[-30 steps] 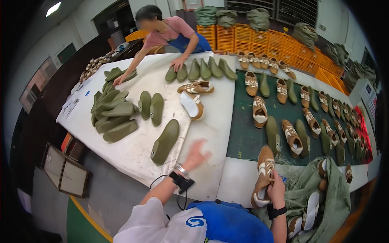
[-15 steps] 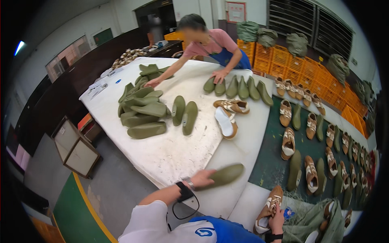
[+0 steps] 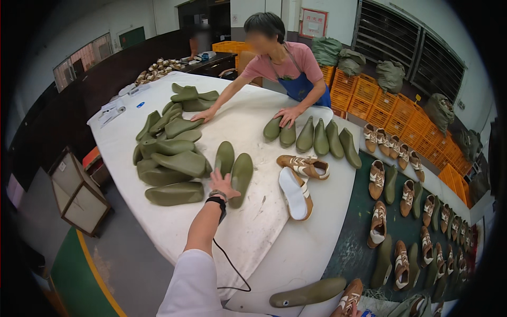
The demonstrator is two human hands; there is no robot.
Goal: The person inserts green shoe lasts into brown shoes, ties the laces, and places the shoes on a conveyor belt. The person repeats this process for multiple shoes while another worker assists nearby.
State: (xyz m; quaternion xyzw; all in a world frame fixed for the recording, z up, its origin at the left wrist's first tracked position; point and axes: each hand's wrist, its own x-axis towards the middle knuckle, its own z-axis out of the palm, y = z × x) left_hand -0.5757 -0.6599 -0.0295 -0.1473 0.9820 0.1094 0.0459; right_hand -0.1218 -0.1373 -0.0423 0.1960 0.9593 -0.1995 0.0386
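Note:
My left hand (image 3: pixel 224 185) reaches out over the white table with fingers spread. It is over a pair of green shoe lasts: one last (image 3: pixel 242 177) lies by its thumb, the other last (image 3: pixel 225 155) just beyond its fingertips. Left of them rises a heap of green lasts (image 3: pixel 179 162). At the lower edge my right hand (image 3: pixel 355 311), mostly cut off, grips a brown sneaker (image 3: pixel 348 297) with white stripes. Beside that shoe a single green last (image 3: pixel 308 292) lies on the table. A sneaker sole-up (image 3: pixel 296 194) and another brown sneaker (image 3: pixel 303 166) rest mid-table.
Across the table (image 3: pixel 264 238) a co-worker (image 3: pixel 288 68) in a blue apron touches the heap with one hand and a row of lasts (image 3: pixel 319 138) with the other. Sneakers and lasts line a green surface (image 3: pixel 343 240) at right. Orange crates (image 3: pixel 364 100) stand behind.
My left hand has let go of the near last and moved forward to the pair by the heap. The near last lies on the table beside the sneaker. My view has shifted.

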